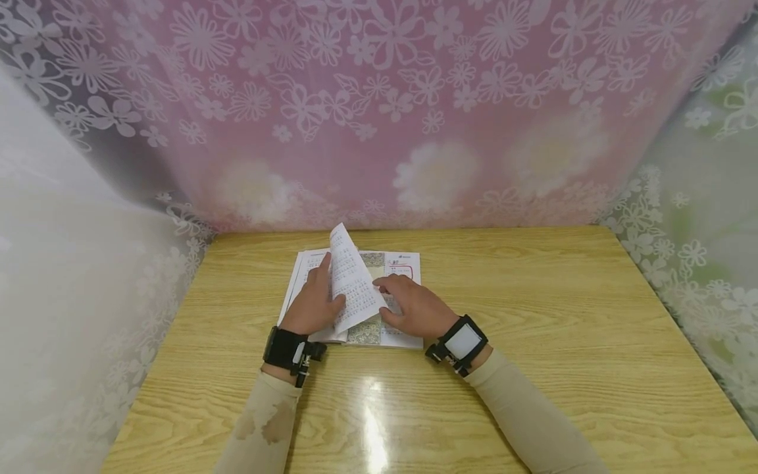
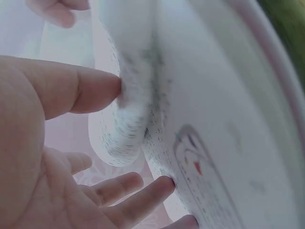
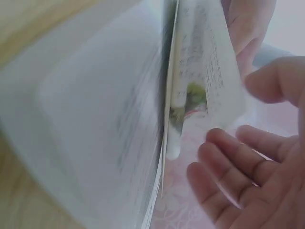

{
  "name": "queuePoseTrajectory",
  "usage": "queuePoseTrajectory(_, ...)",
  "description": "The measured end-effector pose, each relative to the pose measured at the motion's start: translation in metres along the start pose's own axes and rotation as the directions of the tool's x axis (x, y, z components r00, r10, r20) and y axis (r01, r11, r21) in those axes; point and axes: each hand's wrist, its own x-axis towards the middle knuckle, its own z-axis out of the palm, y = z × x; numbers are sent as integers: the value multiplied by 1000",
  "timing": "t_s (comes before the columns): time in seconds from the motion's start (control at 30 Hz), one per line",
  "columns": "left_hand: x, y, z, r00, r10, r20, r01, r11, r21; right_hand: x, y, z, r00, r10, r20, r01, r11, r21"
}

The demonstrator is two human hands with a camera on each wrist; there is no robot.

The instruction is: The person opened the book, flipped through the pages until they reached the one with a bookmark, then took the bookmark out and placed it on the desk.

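An open book (image 1: 403,336) with printed text lies on the table. One of its pages (image 1: 353,280) stands lifted and curved near the middle. On the left side, my left hand (image 1: 310,303) rests on the book with its fingers extended. Its thumb (image 2: 97,88) presses against the curved page in the left wrist view. My right hand (image 1: 417,306) is at the right edge of the lifted page. In the right wrist view its thumb (image 3: 276,83) is by the page edge, apart from the loosely bent fingers (image 3: 228,167). Patterned strips and red markings show on the right-hand page.
The book sits on a wood-grain table (image 1: 533,296), towards its back edge. Behind it hangs a pink flowered curtain (image 1: 379,131), and pale flowered sheets line both sides. Each wrist wears a black strap with a small camera (image 1: 464,342).
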Motion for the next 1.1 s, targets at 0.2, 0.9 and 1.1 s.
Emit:
queuePoseTrajectory(0.2, -1, 0, -8, 1000, 17, 13, -15, 990, -140, 0, -17, 3, 995, -27, 91, 11, 986, 167)
queuePoseTrajectory(0.9, -9, 3, -26, 990, -141, -20, 141, 990, -6, -4, -35, 20, 913, -318, 257, 330, 944, -2)
queuePoseTrajectory(1.1, -9, -3, -23, 979, -139, -146, 160, 977, 142, -5, -31, 20, 919, -293, 263, 306, 952, -6)
